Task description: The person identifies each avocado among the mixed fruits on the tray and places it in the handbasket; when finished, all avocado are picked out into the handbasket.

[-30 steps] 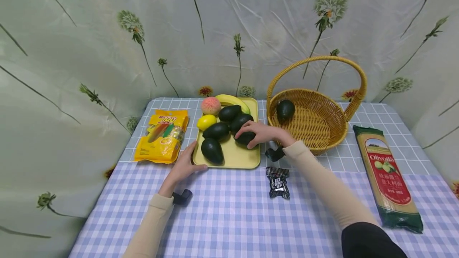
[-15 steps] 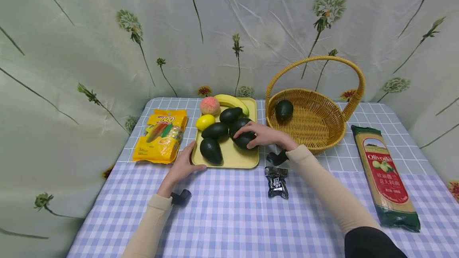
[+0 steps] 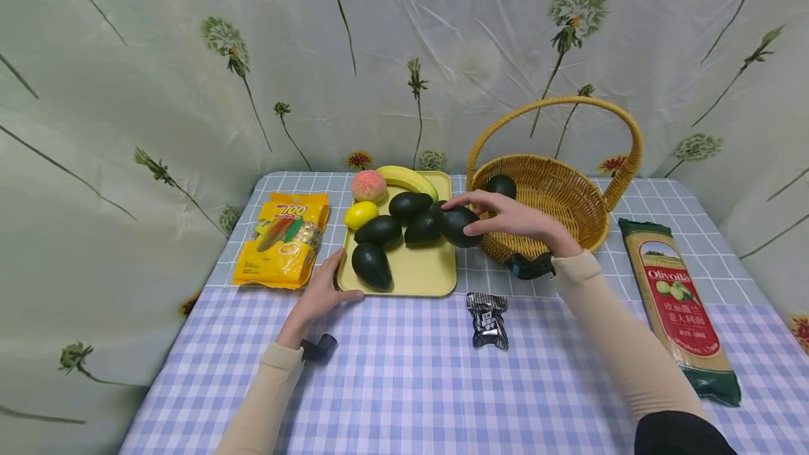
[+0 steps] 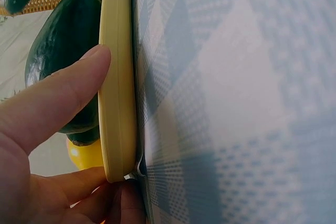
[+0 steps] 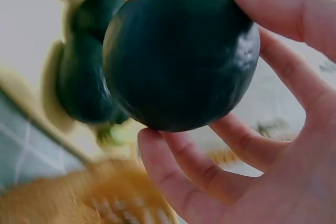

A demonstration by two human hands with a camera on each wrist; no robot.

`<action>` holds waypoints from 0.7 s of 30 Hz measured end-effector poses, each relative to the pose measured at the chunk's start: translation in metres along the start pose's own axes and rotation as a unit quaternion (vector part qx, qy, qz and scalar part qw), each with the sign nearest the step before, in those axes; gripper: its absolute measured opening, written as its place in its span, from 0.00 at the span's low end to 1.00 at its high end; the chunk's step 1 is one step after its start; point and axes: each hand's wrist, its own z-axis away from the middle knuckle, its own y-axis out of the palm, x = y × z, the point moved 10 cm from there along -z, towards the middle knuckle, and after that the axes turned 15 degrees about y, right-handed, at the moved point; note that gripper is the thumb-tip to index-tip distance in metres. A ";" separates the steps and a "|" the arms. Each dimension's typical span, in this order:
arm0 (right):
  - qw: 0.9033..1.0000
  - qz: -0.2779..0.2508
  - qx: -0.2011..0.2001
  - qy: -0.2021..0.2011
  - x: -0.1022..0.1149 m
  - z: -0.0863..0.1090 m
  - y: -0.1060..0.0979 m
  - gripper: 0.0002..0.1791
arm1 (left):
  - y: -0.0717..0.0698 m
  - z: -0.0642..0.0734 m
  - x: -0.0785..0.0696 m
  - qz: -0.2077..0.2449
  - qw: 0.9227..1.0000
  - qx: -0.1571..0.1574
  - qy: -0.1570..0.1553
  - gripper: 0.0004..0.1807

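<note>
My right hand (image 3: 513, 220) grips a dark green avocado (image 3: 459, 226) between thumb and fingertips, lifted over the gap between the tray's right edge and the basket. The right wrist view shows this avocado (image 5: 181, 53) large, with fingers round its sides. My left hand (image 3: 320, 293) holds the front left corner of the yellow tray (image 3: 420, 279); its thumb (image 4: 86, 80) lies against the rim and the other fingers curl at the corner. On the tray sit several more avocados (image 3: 372, 266), a lemon (image 3: 362, 215), a peach (image 3: 369, 186) and a banana (image 3: 407, 178).
A wicker basket (image 3: 569, 195) with a tall arched handle stands right of the tray, one avocado (image 3: 501, 186) inside. A yellow candy bag (image 3: 282, 241) lies at left, a small black packet (image 3: 487, 321) in front, and a spaghetti pack (image 3: 679, 304) at far right.
My right hand has lifted the avocado off the tray's right side and carried it up and right toward the basket. The neighbouring avocados have shifted slightly. My left hand stays at the corner.
</note>
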 end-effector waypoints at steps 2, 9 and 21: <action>1.000 -0.013 -0.009 0.014 -0.009 0.009 -0.013 0.26 | 0.000 0.000 0.000 -0.002 1.000 0.000 0.002 0.54; 0.993 -0.050 -0.083 0.067 -0.054 0.033 -0.068 0.26 | 0.000 0.000 0.000 -0.002 1.000 -0.001 0.005 0.54; 0.970 -0.083 -0.158 0.167 -0.100 0.033 -0.121 0.31 | 0.000 0.000 0.002 0.002 1.000 0.000 0.002 0.54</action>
